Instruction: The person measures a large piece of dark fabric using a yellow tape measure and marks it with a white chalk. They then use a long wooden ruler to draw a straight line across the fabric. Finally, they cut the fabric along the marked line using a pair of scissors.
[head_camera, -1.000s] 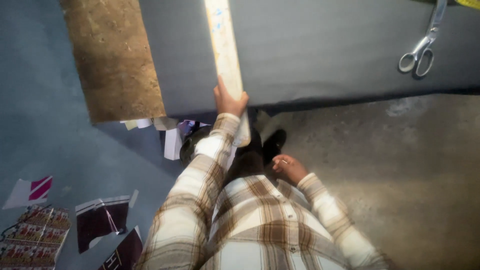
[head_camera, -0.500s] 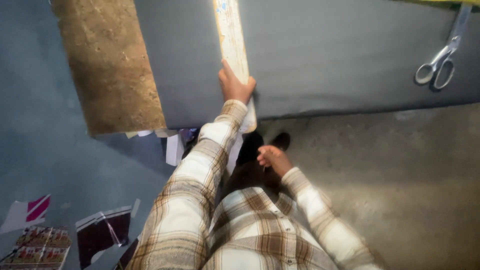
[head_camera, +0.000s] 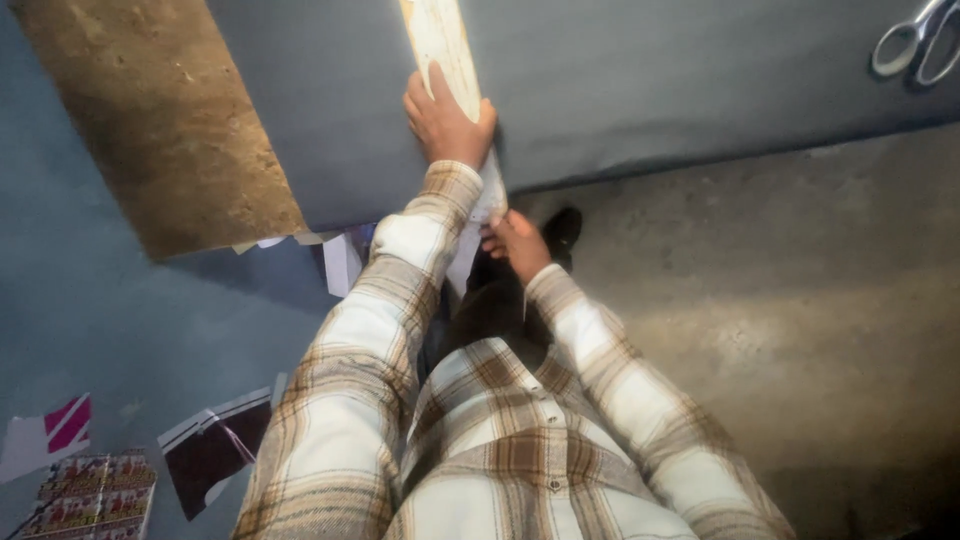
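We see the left hand (head_camera: 445, 120) lying flat, fingers stretched, on a long pale wooden strip (head_camera: 440, 40) that runs across the grey bench (head_camera: 650, 80). The right hand (head_camera: 517, 245) is lower, at the strip's near end by the bench edge; we cannot tell if it grips it. Scissors (head_camera: 915, 40) lie far right, a brown board (head_camera: 160, 120) on the left.

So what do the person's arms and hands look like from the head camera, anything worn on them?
Both arms are covered by long sleeves of a cream flannel shirt with a brown and tan plaid pattern, cuffs reaching the wrists. The left hand and right hand are bare: no gloves, and no rings, watch or bands that I can make out. The same shirt buttons down the front with small pale buttons.
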